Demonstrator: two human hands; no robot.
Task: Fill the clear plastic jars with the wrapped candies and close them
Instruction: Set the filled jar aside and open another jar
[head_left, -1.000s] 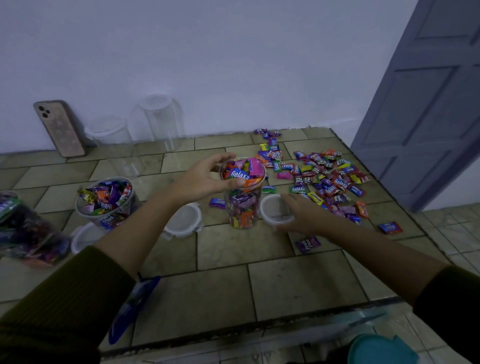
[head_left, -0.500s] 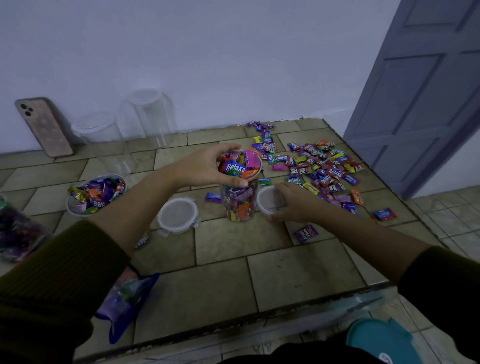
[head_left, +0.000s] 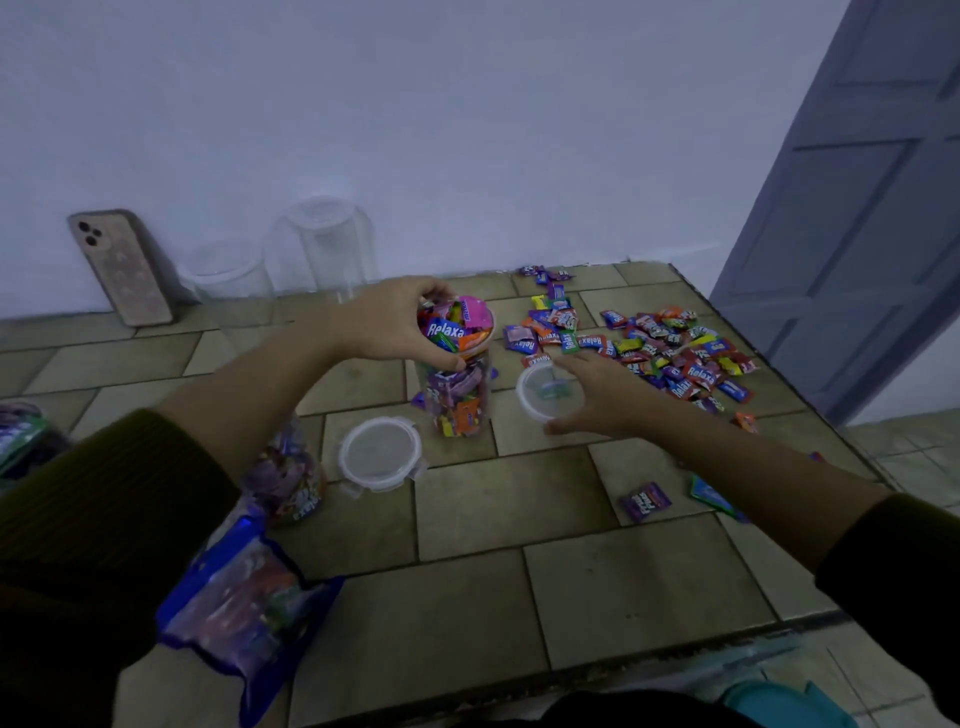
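Head, left hand (head_left: 395, 325) gripping jar (head_left: 457, 400), candies (head_left: 675, 353) near counter edge (head_left: 779, 373)

Clear jar (head_left: 457, 402): upright, uncapped, brimful of wrapped candies (head_left: 457, 332). Flat lid (head_left: 379, 453) lies just left of it; second lid (head_left: 545, 392) sits just right. Loose candies (head_left: 649, 343) lie scattered farther right.

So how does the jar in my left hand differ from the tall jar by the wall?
The filled jar holds wrapped candies up to its rim; the tall jar looks empty. The left hand grips the filled jar at its top; nothing touches the tall jar. The filled jar stands out on the tiles; the tall jar stands by the wall. Both are clear and upright.
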